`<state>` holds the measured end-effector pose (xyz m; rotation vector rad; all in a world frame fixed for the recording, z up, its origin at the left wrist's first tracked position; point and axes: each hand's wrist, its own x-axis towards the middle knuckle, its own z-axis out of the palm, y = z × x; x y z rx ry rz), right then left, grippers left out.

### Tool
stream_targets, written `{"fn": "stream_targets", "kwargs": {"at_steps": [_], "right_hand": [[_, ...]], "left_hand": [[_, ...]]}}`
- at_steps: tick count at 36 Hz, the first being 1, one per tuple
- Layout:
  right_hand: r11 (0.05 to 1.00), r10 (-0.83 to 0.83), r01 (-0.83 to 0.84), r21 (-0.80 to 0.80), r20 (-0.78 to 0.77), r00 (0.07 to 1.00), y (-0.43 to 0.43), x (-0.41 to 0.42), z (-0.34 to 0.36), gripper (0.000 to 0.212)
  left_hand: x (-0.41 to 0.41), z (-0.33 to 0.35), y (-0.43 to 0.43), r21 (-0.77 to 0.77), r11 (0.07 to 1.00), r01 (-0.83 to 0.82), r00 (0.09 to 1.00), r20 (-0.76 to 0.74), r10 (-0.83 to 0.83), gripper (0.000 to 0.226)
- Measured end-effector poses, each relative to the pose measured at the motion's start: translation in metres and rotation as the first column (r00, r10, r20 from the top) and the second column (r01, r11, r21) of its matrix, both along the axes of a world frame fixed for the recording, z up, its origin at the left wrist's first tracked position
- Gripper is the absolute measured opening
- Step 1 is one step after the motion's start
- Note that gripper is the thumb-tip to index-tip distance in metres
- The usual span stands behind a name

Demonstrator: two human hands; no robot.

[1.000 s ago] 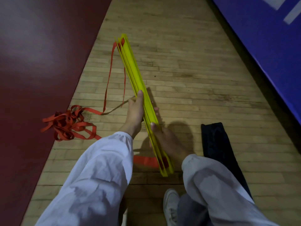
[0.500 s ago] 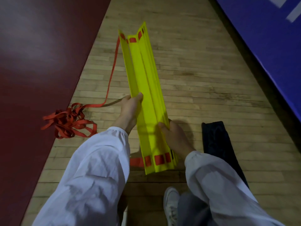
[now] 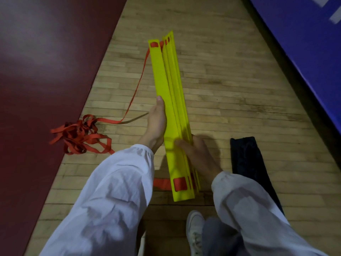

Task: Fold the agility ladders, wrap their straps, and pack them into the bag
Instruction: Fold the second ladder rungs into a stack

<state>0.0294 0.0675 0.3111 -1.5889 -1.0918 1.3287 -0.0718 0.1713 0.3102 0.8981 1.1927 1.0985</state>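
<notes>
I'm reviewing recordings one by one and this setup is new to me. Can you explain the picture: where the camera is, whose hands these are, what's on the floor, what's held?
No machine here: a person works bare-handed, filmed by a camera on their head looking down. The white sleeves are their arms. The right hand grips a folded stack of yellow rungs, thumb on top; the left hand steadies its left edge, its fingers hidden. A red strap trails from the stack to a tangled heap on the left. A black bag lies on the wooden floor to the right.
</notes>
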Motion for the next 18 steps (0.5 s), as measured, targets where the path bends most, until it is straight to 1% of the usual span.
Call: {"fn": "stream_targets", "kwargs": {"at_steps": [1,3,5,7,9,11,12,13,15,18], "right_hand": [[1.0,0.0,0.0,0.003,-0.007,1.0,-0.0001,-0.0014,0.001,0.007],[1.0,-0.005,0.005,0.009,0.001,1.0,0.0005,-0.0027,-0.0003,0.012],[1.0,0.007,-0.007,0.025,0.004,1.0,-0.0002,-0.0051,0.0005,0.014],[0.999,0.015,-0.014,0.03,-0.021,1.0,-0.0013,-0.006,0.0005,0.018],[1.0,0.0,0.001,0.029,-0.029,1.0,-0.0014,-0.0058,0.001,0.028],[0.999,0.025,-0.024,0.035,-0.019,1.0,-0.0024,-0.0069,0.0013,0.04],[0.998,0.048,-0.047,0.039,-0.017,0.999,-0.0036,-0.0078,0.0019,0.044],[0.997,0.073,-0.072,0.04,-0.018,0.997,-0.0052,-0.0089,0.0034,0.046],[0.991,0.129,-0.129,0.031,0.02,0.991,-0.008,-0.0096,0.0049,0.045],[0.98,0.199,-0.198,-0.022,0.122,0.972,-0.0048,-0.0029,-0.0001,0.043]], "left_hand": [[0.0004,-0.0004,-0.0006,0.016,1.0,-0.006,1.0,-0.029,0.007,0.041],[0.0002,-0.0005,-0.0015,0.043,0.998,-0.048,0.995,-0.08,0.051,0.04],[0.0008,-0.0029,-0.0011,0.05,0.996,-0.08,0.992,-0.09,0.085,0.043],[0.0017,-0.0063,0.0016,0.069,0.994,-0.09,0.991,-0.097,0.096,0.036],[0.0044,-0.0061,0.0034,0.033,0.996,-0.079,0.991,-0.107,0.082,0.027],[0.0047,-0.0055,0.0032,-0.032,0.999,-0.027,0.997,-0.069,0.024,0.041],[0.0046,-0.0042,0.0021,-0.056,0.998,0.009,0.999,-0.047,-0.011,0.048],[0.0049,-0.0033,0.0009,-0.063,0.997,0.045,0.999,-0.02,-0.046,0.051],[0.0038,-0.0057,0.0003,-0.067,0.992,0.103,0.994,-0.024,-0.105,0.045],[0.0021,-0.0052,0.002,-0.053,0.995,0.08,0.994,-0.072,-0.084,0.018]]}}
